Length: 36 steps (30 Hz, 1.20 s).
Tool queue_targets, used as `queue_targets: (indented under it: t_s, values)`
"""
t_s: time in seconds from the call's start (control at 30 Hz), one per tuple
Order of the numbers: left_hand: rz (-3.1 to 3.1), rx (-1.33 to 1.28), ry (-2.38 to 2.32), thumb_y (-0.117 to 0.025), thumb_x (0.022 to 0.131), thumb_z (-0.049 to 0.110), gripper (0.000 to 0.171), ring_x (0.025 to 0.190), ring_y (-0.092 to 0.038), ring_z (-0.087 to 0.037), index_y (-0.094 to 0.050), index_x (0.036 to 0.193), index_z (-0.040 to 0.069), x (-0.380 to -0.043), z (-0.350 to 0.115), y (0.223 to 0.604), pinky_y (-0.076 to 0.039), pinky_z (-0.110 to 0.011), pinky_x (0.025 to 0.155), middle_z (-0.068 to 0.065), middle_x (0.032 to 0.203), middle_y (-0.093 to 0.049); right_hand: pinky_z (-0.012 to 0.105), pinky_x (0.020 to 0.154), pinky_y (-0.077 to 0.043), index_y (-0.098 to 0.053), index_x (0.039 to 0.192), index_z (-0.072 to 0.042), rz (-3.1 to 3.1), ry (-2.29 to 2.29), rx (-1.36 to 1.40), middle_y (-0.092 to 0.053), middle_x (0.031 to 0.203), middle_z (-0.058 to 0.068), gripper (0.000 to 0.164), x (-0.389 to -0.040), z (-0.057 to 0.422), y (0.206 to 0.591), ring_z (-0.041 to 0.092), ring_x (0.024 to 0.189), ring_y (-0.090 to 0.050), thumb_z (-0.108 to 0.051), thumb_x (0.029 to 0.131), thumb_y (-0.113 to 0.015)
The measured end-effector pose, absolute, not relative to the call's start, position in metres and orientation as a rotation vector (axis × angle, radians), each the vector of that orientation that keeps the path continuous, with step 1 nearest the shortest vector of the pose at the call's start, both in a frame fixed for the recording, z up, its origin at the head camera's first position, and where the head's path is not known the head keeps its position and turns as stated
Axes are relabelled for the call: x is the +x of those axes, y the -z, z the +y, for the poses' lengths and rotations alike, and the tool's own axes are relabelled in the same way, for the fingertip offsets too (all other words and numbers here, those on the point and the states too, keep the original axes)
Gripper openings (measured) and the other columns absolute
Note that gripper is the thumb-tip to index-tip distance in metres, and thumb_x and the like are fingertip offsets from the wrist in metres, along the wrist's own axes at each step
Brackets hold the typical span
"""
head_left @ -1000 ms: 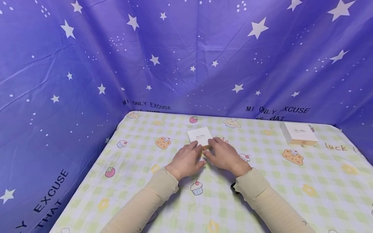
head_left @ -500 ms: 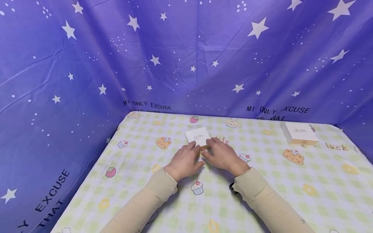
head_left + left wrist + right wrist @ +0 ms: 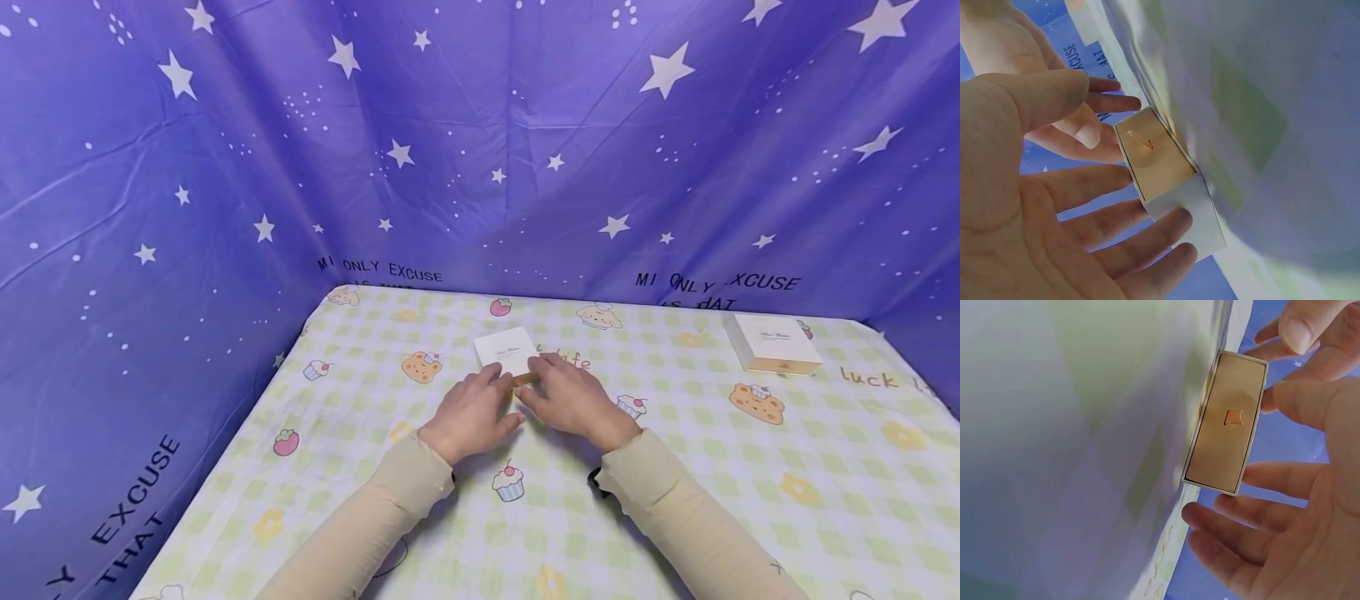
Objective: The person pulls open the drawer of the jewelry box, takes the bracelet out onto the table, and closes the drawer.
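A small white drawer box (image 3: 504,346) with fine dark print on its lid lies at the middle of the table. Its tan drawer front (image 3: 1163,165) faces me, and an orange pull tab (image 3: 1233,417) sticks out of it. My left hand (image 3: 468,417) touches the box's near left corner, fingers extended along its top edge and left side. Across from it, my right hand (image 3: 576,402) has its fingertips at the near right corner and right side. Both thumbs stay off the box, in front of the drawer face. The drawer appears flush with the sleeve.
Another larger-looking white box (image 3: 772,340) with a tan front stands at the back right. A checked cloth (image 3: 360,500) with cartoon prints covers the table. Purple starry curtains (image 3: 480,125) hang behind and at both sides.
The box has slid slightly left across the cloth, both hands shifting along with it. More of the printed word to its right now shows. The box at the back right stays in place.
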<state>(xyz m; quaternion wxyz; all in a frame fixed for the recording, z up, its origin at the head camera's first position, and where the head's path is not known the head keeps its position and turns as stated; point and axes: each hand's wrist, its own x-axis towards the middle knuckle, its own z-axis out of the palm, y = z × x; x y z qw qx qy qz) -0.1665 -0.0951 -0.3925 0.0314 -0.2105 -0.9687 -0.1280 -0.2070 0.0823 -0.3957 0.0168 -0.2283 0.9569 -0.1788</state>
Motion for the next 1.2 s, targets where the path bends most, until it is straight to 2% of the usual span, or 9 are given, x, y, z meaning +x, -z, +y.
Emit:
queue_targets:
  t_s: [0.2, 0.3, 0.37, 0.53, 0.77, 0.87, 1.03, 1.2]
  values:
    - [-2.908, -0.631, 0.444, -0.064, 0.089, 0.04, 0.049, 0.107, -0.06, -0.032, -0.059, 0.125, 0.007, -0.173, -0.099, 0.39, -0.052, -0.043, 0.082, -0.017, 0.133, -0.052, 0.054, 0.094, -0.043, -0.054, 0.13, -0.005, 3.009, 0.667, -0.609, -0.049, 0.137, 0.016, 0.054, -0.209, 0.084, 0.395, 0.034, 0.121, -0.05, -0.043, 0.093, -0.055]
    - [-2.868, -0.609, 0.492, -0.062, 0.091, 0.036, 0.041, 0.097, -0.063, -0.03, -0.062, 0.118, 0.004, -0.178, -0.101, 0.388, -0.054, -0.041, 0.075, -0.017, 0.122, -0.057, 0.049, 0.085, -0.047, -0.06, 0.123, -0.005, 3.036, 0.79, -0.539, -0.056, 0.125, 0.014, 0.047, -0.209, 0.084, 0.393, 0.03, 0.108, -0.057, -0.041, 0.092, -0.056]
    - [-2.856, -0.584, 0.523, -0.061, 0.092, 0.033, 0.038, 0.094, -0.063, -0.03, -0.063, 0.115, 0.003, -0.182, -0.103, 0.386, -0.054, -0.041, 0.073, -0.017, 0.119, -0.059, 0.045, 0.076, -0.049, -0.065, 0.113, -0.007, 3.036, 0.884, -0.5, -0.061, 0.11, 0.011, 0.039, -0.21, 0.083, 0.392, 0.026, 0.094, -0.059, -0.039, 0.092, -0.056]
    - [-2.861, -0.524, 0.558, -0.059, 0.093, 0.03, 0.039, 0.103, -0.061, -0.032, -0.062, 0.121, 0.002, -0.194, -0.106, 0.383, -0.052, -0.043, 0.083, -0.017, 0.123, -0.058, 0.033, 0.061, -0.041, -0.066, 0.088, -0.011, 2.983, 1.09, -0.441, -0.058, 0.079, 0.003, 0.022, -0.211, 0.082, 0.391, 0.019, 0.067, -0.052, -0.031, 0.093, -0.058]
    - [-2.873, -0.441, 0.591, -0.06, 0.093, 0.03, 0.039, 0.107, -0.058, -0.032, -0.063, 0.12, 0.002, -0.21, -0.108, 0.385, -0.048, -0.043, 0.09, -0.017, 0.123, -0.058, 0.032, 0.059, -0.041, -0.068, 0.086, -0.007, 2.825, 1.204, -0.365, -0.059, 0.061, 0.001, 0.022, -0.211, 0.078, 0.394, 0.017, 0.049, -0.052, -0.025, 0.094, -0.057]
    - [-2.885, -0.393, 0.615, -0.061, 0.093, 0.03, 0.04, 0.11, -0.056, -0.033, -0.063, 0.121, 0.002, -0.217, -0.11, 0.385, -0.046, -0.042, 0.093, -0.017, 0.124, -0.058, 0.032, 0.058, -0.047, -0.067, 0.088, -0.003, 2.659, 1.306, -0.257, -0.061, 0.062, 0.006, 0.025, -0.209, 0.075, 0.395, 0.018, 0.049, -0.055, -0.024, 0.095, -0.056]
    - [-2.904, -0.324, 0.704, -0.063, 0.092, 0.03, 0.043, 0.113, -0.054, -0.033, -0.061, 0.124, 0.001, -0.229, -0.113, 0.387, -0.042, -0.041, 0.099, -0.018, 0.124, -0.057, 0.036, 0.055, -0.055, -0.064, 0.097, 0.005, 2.296, 1.555, -0.016, -0.065, 0.079, 0.017, 0.027, -0.207, 0.068, 0.396, 0.022, 0.055, -0.063, -0.021, 0.095, -0.058]
    - [-2.941, -0.255, 0.829, -0.063, 0.092, 0.028, 0.045, 0.114, -0.055, -0.031, -0.059, 0.127, 0.0, -0.236, -0.114, 0.388, -0.04, -0.04, 0.101, -0.018, 0.123, -0.058, 0.037, 0.054, -0.056, -0.063, 0.094, 0.006, 2.246, 1.581, 0.051, -0.064, 0.079, 0.018, 0.026, -0.207, 0.065, 0.399, 0.021, 0.052, -0.063, -0.02, 0.094, -0.058]
